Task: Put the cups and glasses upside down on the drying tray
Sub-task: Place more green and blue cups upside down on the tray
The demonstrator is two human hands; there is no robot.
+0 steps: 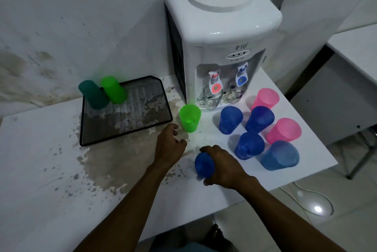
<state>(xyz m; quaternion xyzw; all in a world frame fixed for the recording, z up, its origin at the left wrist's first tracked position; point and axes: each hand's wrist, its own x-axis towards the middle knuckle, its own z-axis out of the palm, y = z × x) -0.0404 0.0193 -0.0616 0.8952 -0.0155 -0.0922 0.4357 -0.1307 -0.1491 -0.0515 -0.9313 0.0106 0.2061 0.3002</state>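
A black mesh drying tray [142, 127] lies on the white table, left of centre. Upside down at its far left corner stand a dark green cup [94, 94] and a light green cup [114, 89]. Another light green cup [190, 117] stands upright just right of the tray. My left hand [169, 145] hovers beside it, fingers loosely curled, holding nothing. My right hand [222, 165] grips a blue cup [204, 163] tipped on its side, bottom toward me. Several blue cups [230, 120] and two pink cups [265, 98] stand upright at the right.
A white water dispenser [222, 33] stands at the back, with two clear glass mugs [212, 99] under its taps. The table surface [102, 170] is worn and stained in front of the tray. The table's right edge is close behind the pink cups.
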